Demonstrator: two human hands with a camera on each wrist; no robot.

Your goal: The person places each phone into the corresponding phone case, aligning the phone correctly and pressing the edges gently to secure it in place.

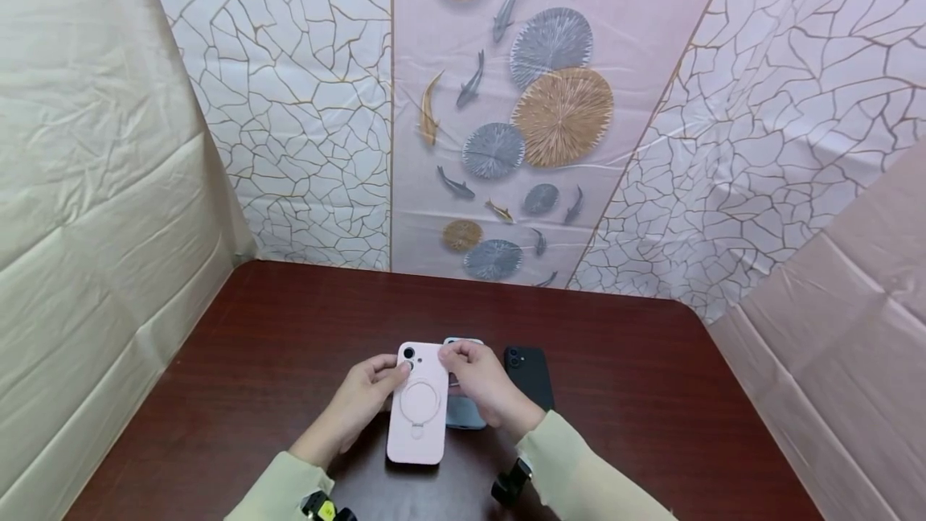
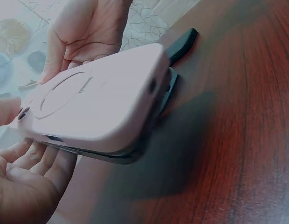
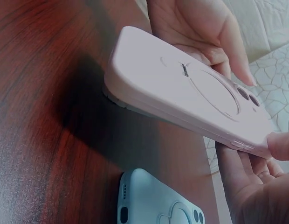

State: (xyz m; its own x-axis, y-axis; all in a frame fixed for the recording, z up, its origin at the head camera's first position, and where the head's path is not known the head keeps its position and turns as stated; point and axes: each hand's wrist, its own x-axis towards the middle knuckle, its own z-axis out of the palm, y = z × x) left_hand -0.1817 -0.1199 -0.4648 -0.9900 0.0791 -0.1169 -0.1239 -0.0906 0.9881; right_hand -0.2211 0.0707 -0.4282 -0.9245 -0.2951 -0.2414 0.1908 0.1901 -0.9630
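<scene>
A pink phone case point(image 1: 422, 424) with a ring stand on its back is held above the table by both hands. Its camera end points away from me. My left hand point(image 1: 362, 394) grips the upper left edge, thumb on the back beside the camera lenses point(image 3: 247, 96) and fingers underneath. At the top right corner my right hand point(image 1: 486, 383) pinches the case between thumb and fingers. A dark layer point(image 2: 119, 157) shows along the case's underside in the left wrist view; its face is hidden.
A light blue phone point(image 1: 465, 414) lies on the table just right of the pink case, partly behind my right hand. Farther right lies a black phone point(image 1: 535, 375). The reddish-brown table point(image 1: 637, 424) meets patterned cloth walls point(image 1: 311, 183) behind and plain ones at the sides.
</scene>
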